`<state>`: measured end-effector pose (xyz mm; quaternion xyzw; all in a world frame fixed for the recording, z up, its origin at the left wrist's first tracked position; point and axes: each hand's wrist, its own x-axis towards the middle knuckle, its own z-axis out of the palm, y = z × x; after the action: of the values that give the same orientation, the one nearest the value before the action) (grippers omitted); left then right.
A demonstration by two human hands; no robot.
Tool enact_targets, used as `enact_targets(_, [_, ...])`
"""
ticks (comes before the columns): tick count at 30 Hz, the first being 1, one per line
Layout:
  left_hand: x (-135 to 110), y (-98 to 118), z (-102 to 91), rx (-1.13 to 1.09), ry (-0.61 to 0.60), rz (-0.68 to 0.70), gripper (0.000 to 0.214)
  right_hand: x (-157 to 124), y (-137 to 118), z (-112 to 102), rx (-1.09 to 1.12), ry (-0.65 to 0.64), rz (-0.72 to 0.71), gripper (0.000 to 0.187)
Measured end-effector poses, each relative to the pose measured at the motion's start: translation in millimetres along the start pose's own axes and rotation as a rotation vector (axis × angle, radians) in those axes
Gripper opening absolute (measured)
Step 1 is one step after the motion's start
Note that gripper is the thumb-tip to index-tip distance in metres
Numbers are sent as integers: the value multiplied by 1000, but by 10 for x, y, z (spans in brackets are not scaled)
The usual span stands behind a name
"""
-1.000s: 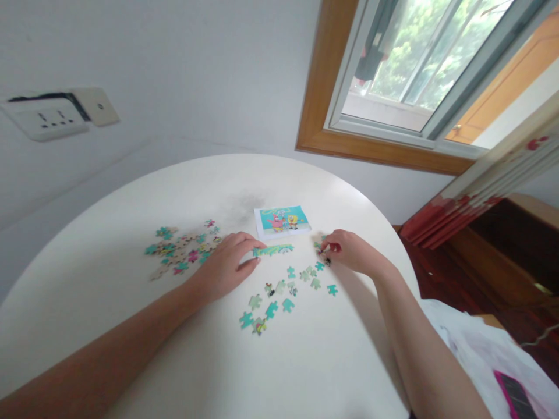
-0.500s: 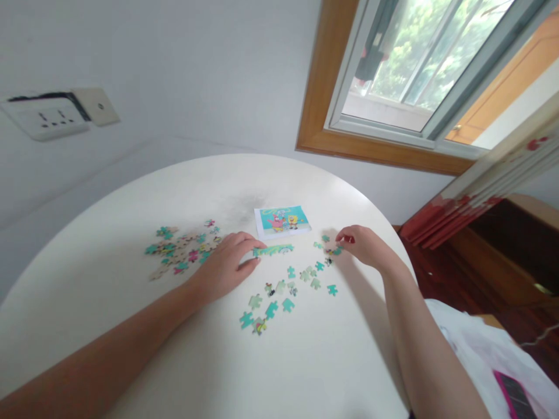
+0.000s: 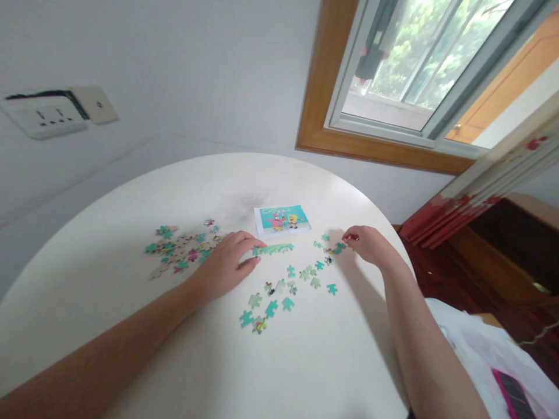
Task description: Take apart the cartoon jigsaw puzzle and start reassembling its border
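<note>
My left hand point(image 3: 229, 256) lies on the white round table, thumb and index finger apart. Its index fingertip touches the left end of a joined strip of jigsaw pieces point(image 3: 275, 249). Just beyond the strip is a picture card point(image 3: 283, 221) with a pink and a yellow cartoon figure on teal. Over at the right, the fingers of my right hand point(image 3: 364, 244) are drawn together in a pinch; whatever is between them is hidden. Right beside those fingertips is a small cluster of loose puzzle pieces point(image 3: 339, 248).
A heap of mixed puzzle pieces point(image 3: 181, 247) spreads left of my left hand. Several teal and pale pieces point(image 3: 271, 309) are scattered on the near middle of the table point(image 3: 209, 372). A wall with a socket point(image 3: 48, 116) and a window rise behind.
My right hand has shifted slightly to the right, so more of the cluster by its fingertips shows. My left hand and the strip have stayed put.
</note>
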<state>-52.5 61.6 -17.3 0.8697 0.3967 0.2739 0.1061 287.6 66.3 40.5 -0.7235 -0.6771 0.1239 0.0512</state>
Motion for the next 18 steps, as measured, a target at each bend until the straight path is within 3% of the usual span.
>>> enact_targets(18, [-2, 12, -8, -4, -8, -18, 24, 18, 37, 21, -44, -50, 7, 16])
